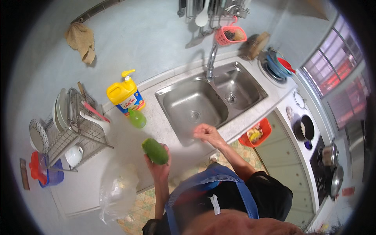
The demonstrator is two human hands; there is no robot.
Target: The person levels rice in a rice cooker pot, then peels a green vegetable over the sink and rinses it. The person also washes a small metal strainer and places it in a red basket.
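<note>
My left hand (160, 170) holds a green, oblong fruit or vegetable (155, 151) above the white countertop (158, 132). Over the near edge of the large steel sink basin (188, 102), my right hand (208, 135) is raised with its fingers curled; whether anything small sits between the fingertips is not clear. The chrome faucet (210, 63) stands behind the two basins. A yellow detergent jug with a pump (124, 94) and a green bottle (137, 119) stand left of the sink. A clear plastic bag (117, 188) lies at the counter's near edge, left of my left hand.
A wire dish rack (88, 129) with plates and a bowl stands at the left. An orange-red bin (264, 132) with scraps sits below the counter. Blue basins (274, 63) rest beyond the small sink basin. At the right are a black pot (304, 128) and a stove (318, 173).
</note>
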